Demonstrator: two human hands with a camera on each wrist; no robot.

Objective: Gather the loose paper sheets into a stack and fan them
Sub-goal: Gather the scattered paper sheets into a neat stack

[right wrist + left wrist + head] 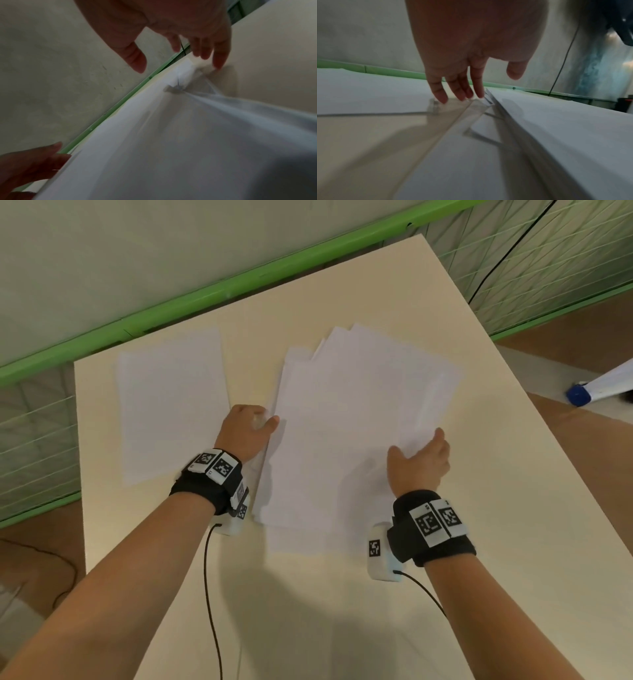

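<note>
A cream worktop (445, 577) carries white paper in two places: a loose, uneven stack of sheets (346, 419) near its middle, the corners splayed at the far end, and a separate sheet (171, 405) lying flat to the left, just apart from the stack. The left hand (245, 429) sits at the stack's left edge, in the gap between it and the separate sheet. In the left wrist view its fingers (440, 93) are straight and held close together, the tips coming down onto the worktop right beside the layered paper edges, while the thumb stands off to the side above the top sheet; nothing is gripped. The right hand (419, 460) is at the stack's right edge, where the top sheets are lifted and curl upward. In the right wrist view its fingers (219, 58) are extended and slightly spread, their tips meeting the raised, crumpling paper edge, and the thumb is held well away from them, so the hand pushes against the paper rather than pinching it. Both wrists wear black bands with white marker tags and cabled camera units. A green rail (205, 299) runs along the wall beyond the worktop's far edge.
</note>
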